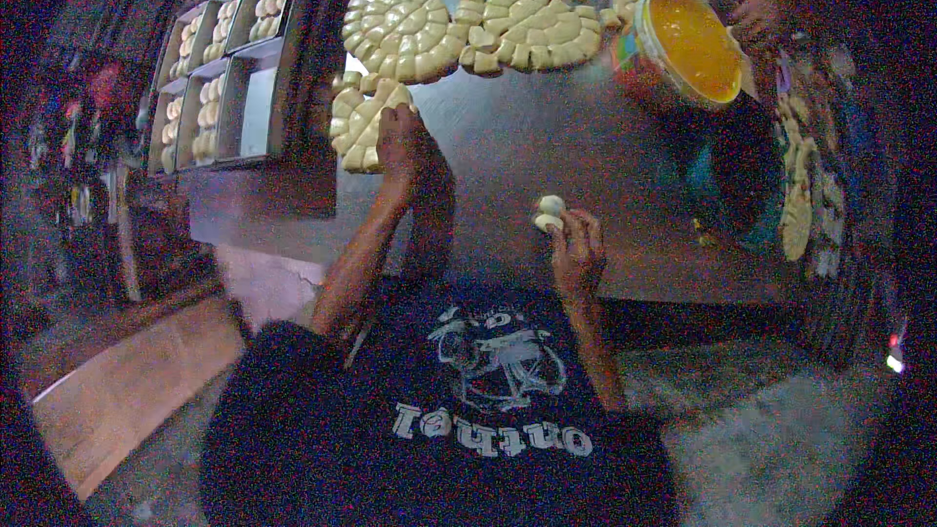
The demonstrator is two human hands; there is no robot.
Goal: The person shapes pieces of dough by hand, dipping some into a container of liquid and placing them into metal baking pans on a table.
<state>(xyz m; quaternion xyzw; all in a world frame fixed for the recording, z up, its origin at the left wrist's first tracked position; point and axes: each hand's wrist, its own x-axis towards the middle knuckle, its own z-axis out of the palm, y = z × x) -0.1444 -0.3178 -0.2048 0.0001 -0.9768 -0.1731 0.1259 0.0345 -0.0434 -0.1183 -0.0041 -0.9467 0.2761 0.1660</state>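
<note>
My left hand (400, 144) reaches to a small round of pale dough pieces (356, 127) on the table's left side. Its fingers are bent and pressed together on a dough piece at the round's right edge, partly hidden by the hand. Nearer to me, my right hand (581, 249) pinches two small pale dough balls (550, 213) just above the table. Larger rounds of dough pieces (402, 34) lie beyond my left hand, with a second big round (542, 24) to their right.
A compartmented tray (278, 93) at the left holds rows of dough pieces. A tub of orange-yellow filling (693, 44) stands at the far right, with another person's hand (753, 18) beside it. The grey metal tabletop (488, 146) lies between. A dark teal container (737, 176) is at the right.
</note>
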